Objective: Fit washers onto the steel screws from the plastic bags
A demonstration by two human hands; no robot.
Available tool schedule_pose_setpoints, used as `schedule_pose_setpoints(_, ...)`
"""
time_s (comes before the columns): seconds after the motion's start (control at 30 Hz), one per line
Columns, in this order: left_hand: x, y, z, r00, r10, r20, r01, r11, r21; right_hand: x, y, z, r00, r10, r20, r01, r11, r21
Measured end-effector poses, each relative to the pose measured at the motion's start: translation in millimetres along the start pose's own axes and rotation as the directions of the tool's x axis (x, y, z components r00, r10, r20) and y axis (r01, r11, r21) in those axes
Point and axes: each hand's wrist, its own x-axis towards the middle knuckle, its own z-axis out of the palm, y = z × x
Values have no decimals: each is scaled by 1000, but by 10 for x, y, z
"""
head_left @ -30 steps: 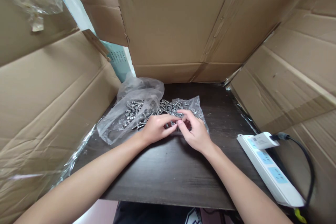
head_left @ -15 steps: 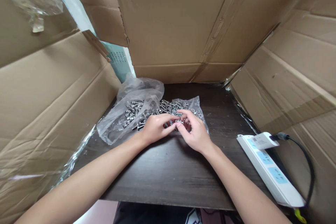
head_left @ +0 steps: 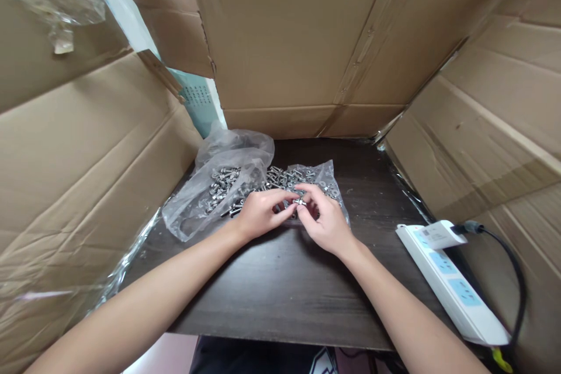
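Between my two hands is a small metal bolt [head_left: 300, 202] with what looks like a nut on it. My left hand [head_left: 265, 213] pinches its left end between thumb and fingertips. From the right, my right hand [head_left: 326, 219] has its thumb and index finger around the other end, its other fingers curled beneath. Behind both hands, many metal bolts [head_left: 225, 178] lie on and under a clear plastic bag [head_left: 188, 210]. Flat washers [head_left: 333, 193] and more bolts rest on another clear plastic sheet [head_left: 324, 170] at the right.
A dark wooden table [head_left: 280, 286] carries everything. Cardboard walls [head_left: 298, 29] enclose its back and sides. On the right lies a white power strip [head_left: 473, 318] with a plugged-in adapter [head_left: 442, 235] and a black cable [head_left: 517, 269].
My right thumb has shifted slightly down and right, so more of the bolt shows between the fingertips. My hands are otherwise in nearly the same place.
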Motion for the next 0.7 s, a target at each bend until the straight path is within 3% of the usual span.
schedule_pose_setpoints(0.43,5,10,-3,1000,-7,16,7,1000,-31,3,16,8,998,-41,-39,40,999,-23)
schedule_pose_setpoints(0.7,11,25,-4,1000,14,20,-13,999,-33,1,0,-5,1000,19,-2,-19,1000,-2)
